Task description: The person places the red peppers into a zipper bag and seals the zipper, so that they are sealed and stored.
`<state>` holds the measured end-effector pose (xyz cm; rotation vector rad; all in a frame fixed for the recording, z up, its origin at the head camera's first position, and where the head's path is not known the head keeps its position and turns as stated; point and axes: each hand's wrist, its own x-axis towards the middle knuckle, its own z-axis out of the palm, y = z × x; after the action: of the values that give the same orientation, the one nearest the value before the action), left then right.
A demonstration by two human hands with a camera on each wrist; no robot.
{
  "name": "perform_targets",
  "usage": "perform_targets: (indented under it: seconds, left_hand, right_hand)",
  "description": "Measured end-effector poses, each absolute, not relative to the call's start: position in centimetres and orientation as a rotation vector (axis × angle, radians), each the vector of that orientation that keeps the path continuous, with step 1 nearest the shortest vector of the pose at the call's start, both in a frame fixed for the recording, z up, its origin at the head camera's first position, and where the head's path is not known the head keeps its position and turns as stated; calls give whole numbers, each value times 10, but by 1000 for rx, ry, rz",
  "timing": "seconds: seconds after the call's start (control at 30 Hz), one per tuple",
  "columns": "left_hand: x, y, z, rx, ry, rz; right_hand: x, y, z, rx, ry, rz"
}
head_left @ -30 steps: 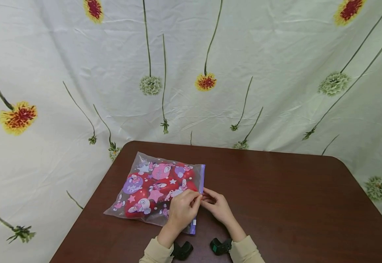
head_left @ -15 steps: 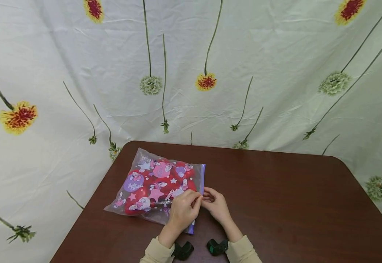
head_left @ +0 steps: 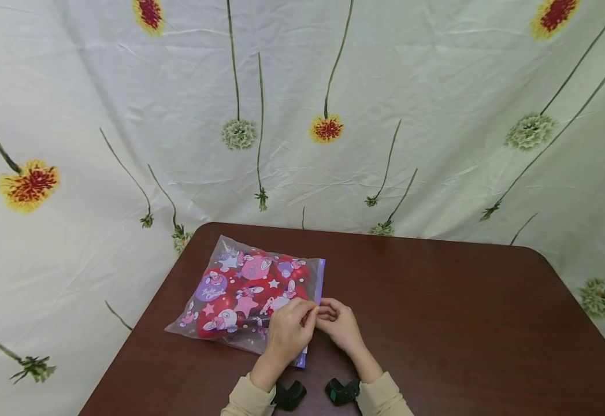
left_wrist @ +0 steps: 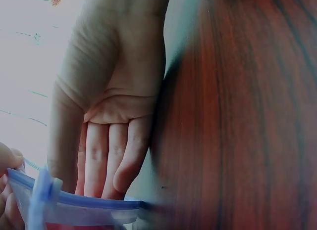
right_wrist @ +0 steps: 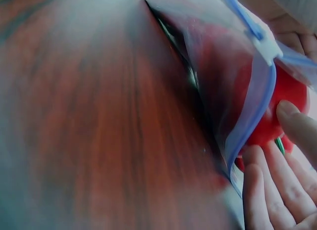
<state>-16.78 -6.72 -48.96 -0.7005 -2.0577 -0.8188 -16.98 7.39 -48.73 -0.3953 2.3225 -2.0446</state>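
A clear slider zip bag [head_left: 247,306], printed with pink and purple cartoon figures and stars, lies on the table's left half. Smooth red round things [right_wrist: 290,86] fill it; their kind is unclear. Its blue-purple zip strip [head_left: 320,277] faces right and, in the right wrist view, gapes around a white slider [right_wrist: 267,48]. My left hand [head_left: 289,329] reaches over the near part of the bag and pinches the strip; its fingertips are hidden behind the rim in the left wrist view. My right hand [head_left: 341,329] grips the strip from the right, fingertips close to the left hand's.
The dark brown wooden table [head_left: 453,312] extends to the right of the hands. A white cloth with printed flowers [head_left: 292,104] hangs behind it. Black wrist cameras [head_left: 290,396] sit close above the table's near side.
The right hand has shifted slightly left, and the left hand has barely moved. The bag's far left corner has lifted a little and its printed side has creased and smoothed.
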Motion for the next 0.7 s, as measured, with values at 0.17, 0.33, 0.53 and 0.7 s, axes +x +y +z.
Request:
perform_targets:
  seconds: [0.17, 0.33, 0.53, 0.7]
  left_hand:
    - [-167, -68, -488, -691, -2049, -825]
    - [-165, -67, -488, -641, -2094, -784]
    - [-163, -67, -486, -617, -2104, -762]
    - [-162, -66, -485, -610, -2119, -760]
  right_hand:
    - [-173, 77, -492, -399, 2243, -2067]
    - [-182, 82, -509, -414, 2135, -2089]
    - [-185, 86, -517, -474, 2001, -2116]
    - [-185, 88, -516, -493, 1978, -2096]
